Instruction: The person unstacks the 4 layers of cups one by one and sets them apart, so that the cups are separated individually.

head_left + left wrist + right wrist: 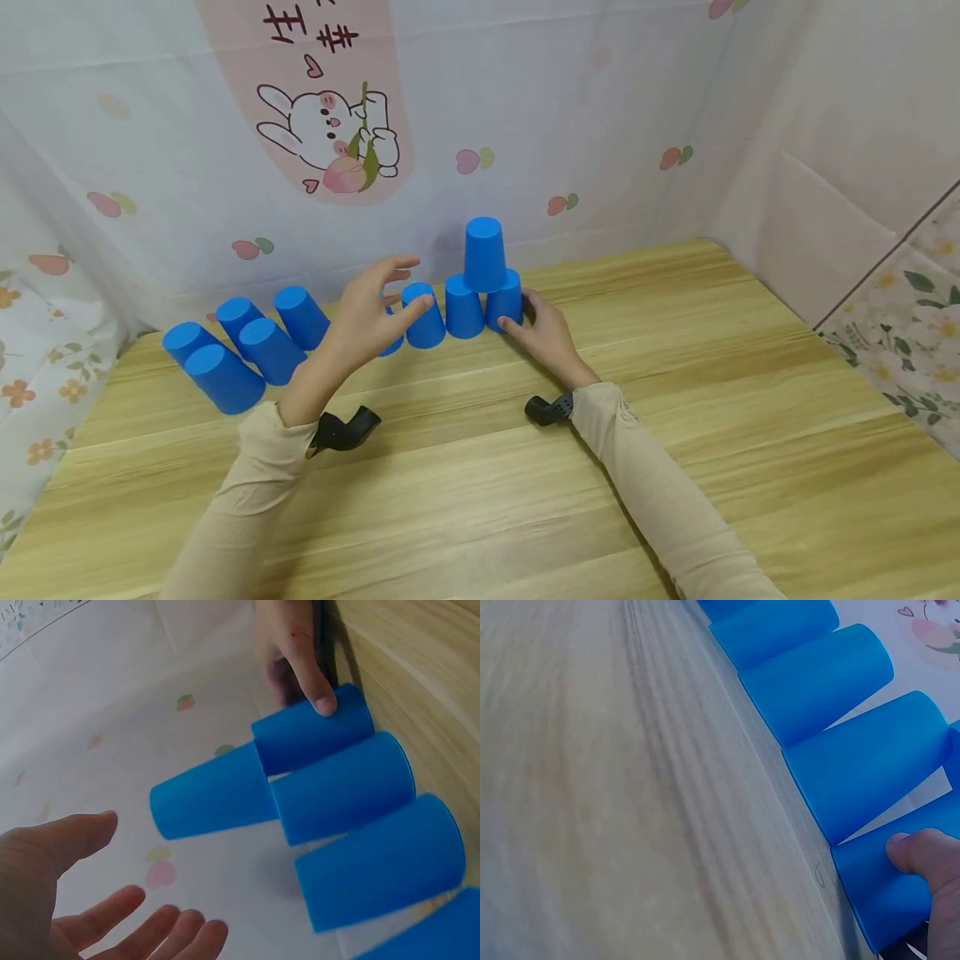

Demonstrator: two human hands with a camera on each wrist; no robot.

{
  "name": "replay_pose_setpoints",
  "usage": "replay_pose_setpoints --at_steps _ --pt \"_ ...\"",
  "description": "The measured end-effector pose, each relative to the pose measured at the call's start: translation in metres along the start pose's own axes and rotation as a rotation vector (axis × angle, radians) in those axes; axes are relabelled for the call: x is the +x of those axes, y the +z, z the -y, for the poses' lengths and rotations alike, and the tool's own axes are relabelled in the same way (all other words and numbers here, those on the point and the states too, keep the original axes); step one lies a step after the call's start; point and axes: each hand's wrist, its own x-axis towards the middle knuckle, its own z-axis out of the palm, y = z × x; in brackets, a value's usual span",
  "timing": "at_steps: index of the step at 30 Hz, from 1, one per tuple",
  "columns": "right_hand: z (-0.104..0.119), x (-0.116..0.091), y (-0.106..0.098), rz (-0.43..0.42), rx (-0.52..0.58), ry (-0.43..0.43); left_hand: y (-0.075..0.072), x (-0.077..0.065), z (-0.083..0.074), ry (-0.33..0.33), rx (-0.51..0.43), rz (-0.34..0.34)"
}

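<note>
Upside-down blue cups stand in a row along the back of the table. One more upside-down cup (484, 254) sits across the two rightmost ones. My right hand (551, 340) grips the right end cup (505, 302), thumb on its front and fingers around its far side. Beside it stand a second cup (464, 313) and a third cup (425, 325). My left hand (112, 892) is held with fingers spread and nothing in it, apart from the top cup (214, 793). In the head view it partly hides another row cup (391, 343).
Several more upside-down blue cups (225, 382) stand in a group at the table's left. A fabric backdrop (525, 100) hangs right behind the row. Black wrist mounts (348, 429) stick out from both sleeves over the wooden table (465, 483).
</note>
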Motion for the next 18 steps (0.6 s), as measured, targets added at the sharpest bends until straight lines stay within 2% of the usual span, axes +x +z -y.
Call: replay_pose_setpoints --at_steps 4,8,14,18 --pt "0.002 0.000 0.000 0.002 0.005 -0.001 0.017 0.022 -0.005 0.005 0.006 -0.033" --pt "0.002 -0.001 -0.001 0.005 0.008 -0.008 0.033 0.041 -0.008 0.010 0.032 -0.034" --pt "0.001 -0.001 -0.002 0.003 0.020 -0.022 0.053 0.061 -0.011 0.037 0.052 -0.070" --pt "0.000 0.000 -0.002 0.002 0.038 -0.038 0.063 0.070 -0.014 0.027 0.069 -0.094"
